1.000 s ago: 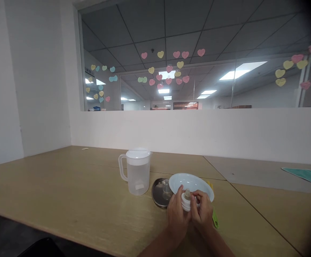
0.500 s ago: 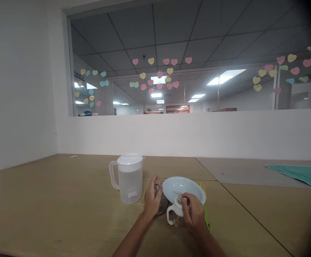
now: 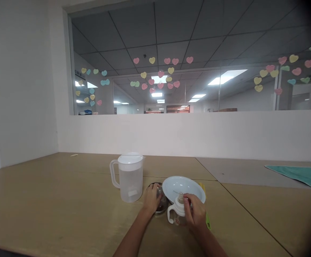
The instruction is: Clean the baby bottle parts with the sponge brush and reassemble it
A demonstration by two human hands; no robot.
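My left hand [image 3: 151, 200] reaches over a dark round bowl with a shiny rim [image 3: 161, 212], fingers curled downward round a clear rounded piece [image 3: 159, 192] that is hard to make out. On the right, my right hand [image 3: 195, 210] is closed at the side of a clear baby bottle with a white collar and handle [image 3: 179, 207]; thumb and fingers are by its pale teat [image 3: 181, 197]. The bottle stands upright, its far side covered by the hand. Just behind it lies a white oval basin [image 3: 182, 184] with something thin inside.
A lidded translucent pitcher [image 3: 131, 178] stands left of the bowl. Beside the basin are yellow sticks [image 3: 202, 187] and a green handle [image 3: 208, 222]. A teal cloth [image 3: 302, 175] lies at the far right. The wall and window rise behind the table.
My left hand has turned from upright beside the bowl to palm down over it, fingers lowered. My right hand stays at the bottle, which has barely shifted.
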